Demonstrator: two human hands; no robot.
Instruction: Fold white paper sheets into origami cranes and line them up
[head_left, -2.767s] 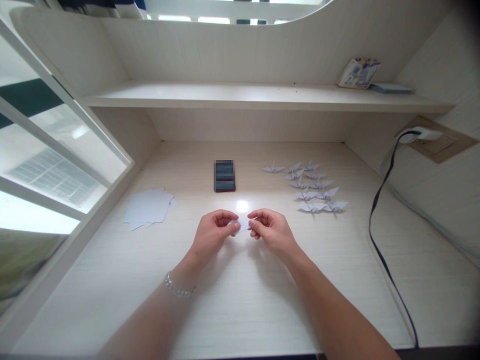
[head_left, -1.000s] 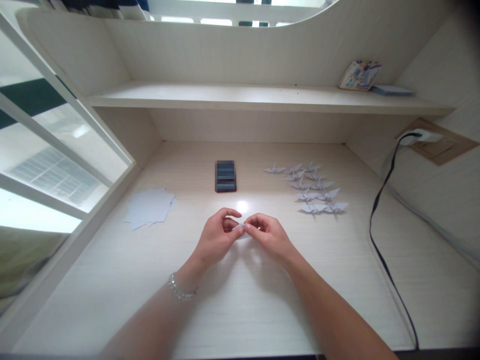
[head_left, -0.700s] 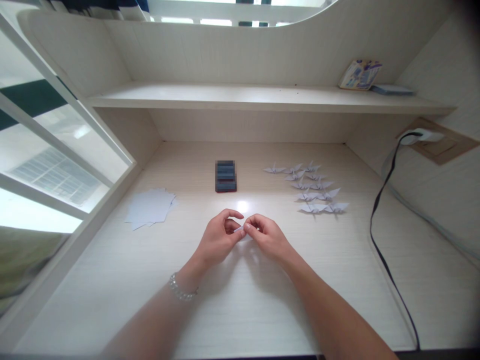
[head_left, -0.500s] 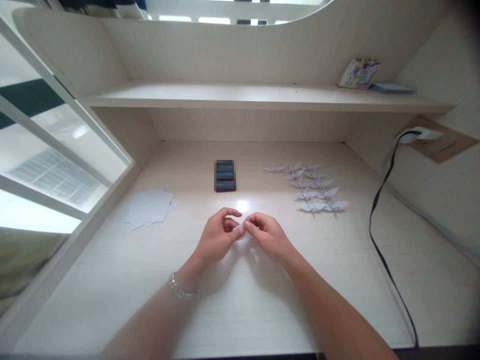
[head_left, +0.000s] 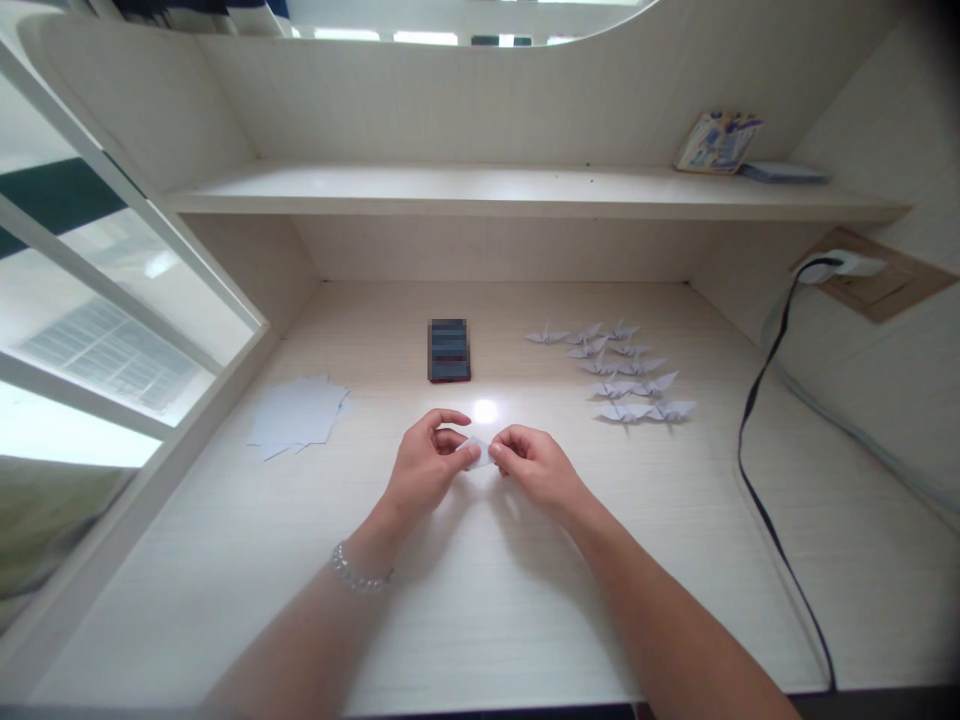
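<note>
A small folded piece of white paper [head_left: 480, 457] is held above the desk between my two hands. My left hand [head_left: 429, 455] pinches its left part between thumb and fingers, the index finger raised over it. At the right corner, the thumb and index finger of my right hand [head_left: 536, 462] are closed on the paper. Part of the paper is hidden behind my fingertips. Several folded paper cranes [head_left: 630, 388] stand in rows on the desk to the right. To the left lies a loose pile of white paper sheets [head_left: 296, 412].
A dark, pixelated rectangular object [head_left: 449, 351] lies beyond my hands on the desk [head_left: 480, 620]. A black cable [head_left: 750, 440] runs from the wall socket [head_left: 874, 275] down the right side. Above the desk is a shelf [head_left: 450, 187] with a small colourful box [head_left: 718, 143].
My left hand has shifted slightly left, away from my right fingertips, and more of the folded paper shows between them. My right hand has hardly moved.
</note>
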